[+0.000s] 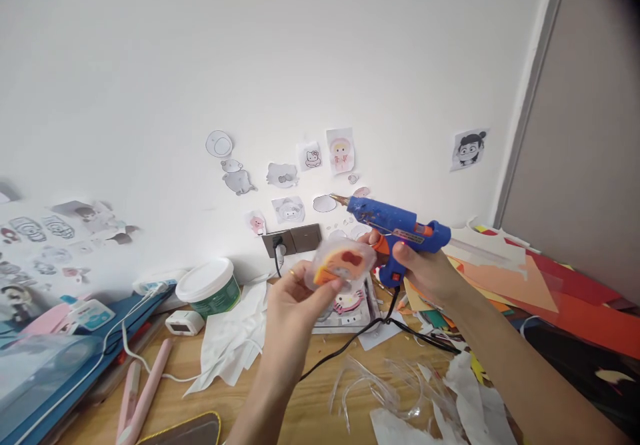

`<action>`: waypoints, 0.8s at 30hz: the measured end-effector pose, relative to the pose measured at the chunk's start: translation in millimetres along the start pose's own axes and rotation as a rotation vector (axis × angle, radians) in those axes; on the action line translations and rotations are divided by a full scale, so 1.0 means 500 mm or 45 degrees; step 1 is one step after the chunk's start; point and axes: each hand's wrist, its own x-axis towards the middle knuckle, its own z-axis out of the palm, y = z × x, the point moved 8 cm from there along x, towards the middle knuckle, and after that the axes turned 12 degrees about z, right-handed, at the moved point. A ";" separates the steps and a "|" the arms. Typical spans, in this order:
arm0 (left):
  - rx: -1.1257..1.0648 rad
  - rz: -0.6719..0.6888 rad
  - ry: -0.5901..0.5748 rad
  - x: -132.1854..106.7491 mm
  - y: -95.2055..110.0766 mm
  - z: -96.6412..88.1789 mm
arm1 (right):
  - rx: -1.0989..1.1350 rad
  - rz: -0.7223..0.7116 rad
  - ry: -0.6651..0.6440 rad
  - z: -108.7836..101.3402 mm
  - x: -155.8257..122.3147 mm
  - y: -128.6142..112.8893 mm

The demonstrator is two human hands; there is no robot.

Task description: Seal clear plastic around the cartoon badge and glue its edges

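A blue hot glue gun [385, 218] with an orange trigger is gripped in my right hand [425, 268], its metal nozzle pointing left and a clear glue stick coming out the back. My left hand [295, 305] pinches a small orange and yellow craft piece [344, 263] with a clear, shiny edge, held just below and left of the gun. The nozzle is apart from the piece, above it. A black cord [345, 348] hangs from the gun's handle to the table. Behind the craft piece lies a tray with a pink-edged cat cutout [347, 302], partly hidden.
Clear plastic strips [395, 391] and torn white paper [465, 391] litter the wooden table [200, 398]. Coloured sheets [500, 275] are piled at right. At left stand a white-lidded tub [207, 288], a small white clock [185, 323] and a pink hair straightener [145, 395]. A wall socket [290, 241] is behind.
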 end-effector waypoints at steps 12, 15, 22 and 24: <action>0.360 0.508 0.155 0.017 0.046 -0.052 | 0.049 -0.023 0.045 0.022 -0.005 -0.023; 0.421 0.563 0.186 0.017 0.053 -0.061 | 0.001 -0.014 0.007 0.023 -0.010 -0.018; 0.544 0.636 0.183 0.014 0.065 -0.067 | -0.211 -0.063 0.135 -0.001 -0.038 -0.022; 0.551 0.661 0.207 0.013 0.066 -0.072 | -0.296 -0.068 0.153 -0.001 -0.046 -0.027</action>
